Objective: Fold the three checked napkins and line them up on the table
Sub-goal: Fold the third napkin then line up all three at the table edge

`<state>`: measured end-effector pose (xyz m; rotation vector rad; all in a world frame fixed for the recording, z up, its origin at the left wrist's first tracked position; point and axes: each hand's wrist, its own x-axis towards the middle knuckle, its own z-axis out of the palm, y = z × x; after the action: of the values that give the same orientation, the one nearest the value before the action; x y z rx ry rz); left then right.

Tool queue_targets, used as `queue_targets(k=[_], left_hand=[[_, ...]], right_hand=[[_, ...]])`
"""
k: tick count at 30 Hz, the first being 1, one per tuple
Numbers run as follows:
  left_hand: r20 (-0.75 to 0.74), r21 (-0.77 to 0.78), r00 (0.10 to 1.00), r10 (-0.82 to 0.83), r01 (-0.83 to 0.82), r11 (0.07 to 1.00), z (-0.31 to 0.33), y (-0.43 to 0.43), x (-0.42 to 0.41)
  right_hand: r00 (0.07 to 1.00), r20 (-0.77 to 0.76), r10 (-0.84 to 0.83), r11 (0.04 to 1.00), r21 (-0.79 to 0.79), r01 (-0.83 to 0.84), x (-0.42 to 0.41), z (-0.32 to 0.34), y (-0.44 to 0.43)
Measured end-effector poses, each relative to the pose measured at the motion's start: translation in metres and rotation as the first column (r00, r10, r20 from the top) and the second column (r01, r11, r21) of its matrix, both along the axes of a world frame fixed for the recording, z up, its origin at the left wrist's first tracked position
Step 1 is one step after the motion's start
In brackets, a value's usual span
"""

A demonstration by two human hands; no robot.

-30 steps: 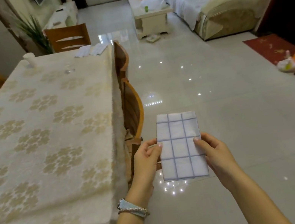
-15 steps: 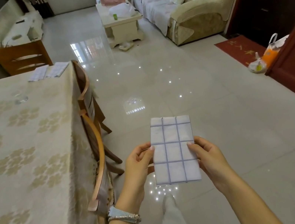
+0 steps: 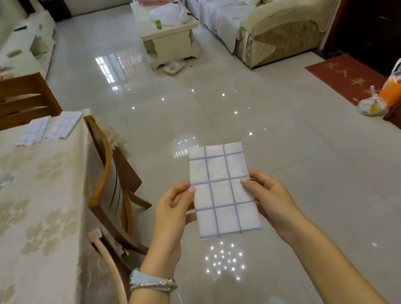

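While both hands pinched the folded checked napkin (image 3: 223, 190) upright, left hand (image 3: 171, 216) and right hand (image 3: 272, 199) gripping opposite edges, the two laid napkins (image 3: 49, 128) waited far left on the counter (image 3: 20, 221).

Both bare forearms rise from the bottom edge of the frame and converge toward its centre. The left hand (image 3: 171, 215), just left of centre, is turned palm inward, its thumb tip on the front of the folded white napkin with thin blue-grey checks (image 3: 223, 190) at that cloth's left edge and its fingers curled behind. A pale blue-and-silver band (image 3: 151, 283) circles the left wrist. The right hand (image 3: 272, 198), just right of centre, mirrors it, thumb on the front at the right edge, fingers behind.
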<state>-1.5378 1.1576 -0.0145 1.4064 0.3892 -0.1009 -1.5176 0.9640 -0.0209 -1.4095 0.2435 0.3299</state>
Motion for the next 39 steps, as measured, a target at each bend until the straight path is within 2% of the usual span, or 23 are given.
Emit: queue_targets(k=[10,19,31,39], left_hand=[[0.038,0.039,0.990,0.137,-0.139,0.990,-0.004,0.010,0.205],[0.034,0.021,0.935,0.353,-0.353,0.935,0.013,0.052,0.359],[0.017,0.048,0.829,0.559,-0.559,0.827,-0.014,0.190,0.540],[0.007,0.064,0.784,0.621,-0.620,0.782,0.004,0.309,0.665]], right_hand=[[0.993,0.033,0.113,0.993,0.027,-0.114,0.224,0.000,0.014],[0.949,0.019,0.316,0.949,0.012,-0.316,0.423,0.017,0.062],[0.836,0.019,0.549,0.836,-0.008,-0.549,0.645,-0.004,0.225],[0.787,0.027,0.616,0.788,-0.026,-0.616,0.779,0.017,0.351]])
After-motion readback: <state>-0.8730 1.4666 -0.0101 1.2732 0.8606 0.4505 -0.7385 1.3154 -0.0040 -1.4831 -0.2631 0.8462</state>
